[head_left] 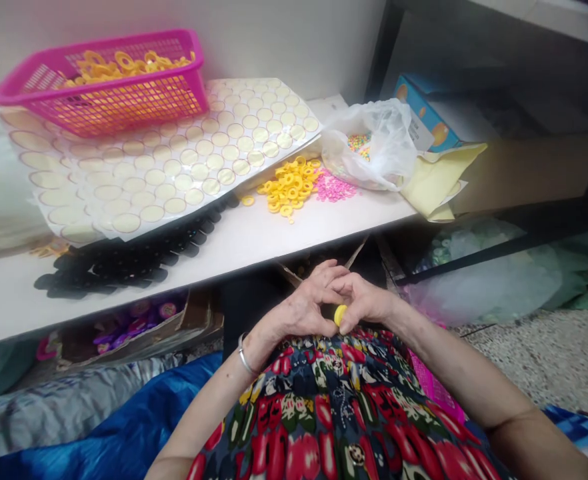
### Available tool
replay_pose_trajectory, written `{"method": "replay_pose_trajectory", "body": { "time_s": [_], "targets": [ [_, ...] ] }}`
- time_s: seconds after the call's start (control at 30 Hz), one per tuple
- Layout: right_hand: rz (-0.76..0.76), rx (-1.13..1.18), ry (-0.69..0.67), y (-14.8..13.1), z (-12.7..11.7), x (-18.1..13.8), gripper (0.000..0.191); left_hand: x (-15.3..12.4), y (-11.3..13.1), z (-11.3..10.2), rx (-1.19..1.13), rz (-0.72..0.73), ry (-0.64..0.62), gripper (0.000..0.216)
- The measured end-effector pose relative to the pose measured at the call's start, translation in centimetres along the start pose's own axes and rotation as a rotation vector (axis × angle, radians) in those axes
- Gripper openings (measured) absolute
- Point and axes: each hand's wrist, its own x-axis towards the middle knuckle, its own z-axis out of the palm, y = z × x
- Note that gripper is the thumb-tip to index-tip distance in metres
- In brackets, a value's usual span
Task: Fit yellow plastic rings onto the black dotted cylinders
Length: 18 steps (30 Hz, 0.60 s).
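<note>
Over the lap, the left hand point(307, 308) and the right hand point(367, 300) are pinching one small yellow ring point(341, 315) between their fingertips. It is looking light and stiff, probably slippery, best gripped by its rim. Farther off on the table point(274, 237), a loose ring pile point(290, 187) is lying beside a plastic bag point(374, 150) of coloured beads. Beyond, a pink basket point(109, 83) is holding more yellow rings.

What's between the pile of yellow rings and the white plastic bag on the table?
In the head view, a small heap of pink beads lies between the yellow rings and the plastic bag, on the white table.
</note>
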Motion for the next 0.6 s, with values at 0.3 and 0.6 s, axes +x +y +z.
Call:
{"method": "replay_pose_trajectory", "body": {
  "time_s": [0.3, 0.6],
  "targets": [
    [-0.020, -0.211, -0.065, -1.5, 0.9, 3.3, 0.034, -2.8, -4.1, -0.4, 0.270, -0.081, 0.184, 0.041],
    [0.047, -0.314, -0.083, -1.3, 1.8, 6.4, 0.029, -4.9, -5.2, -1.3, 0.321, -0.197, 0.280, 0.043]
  ]
}}
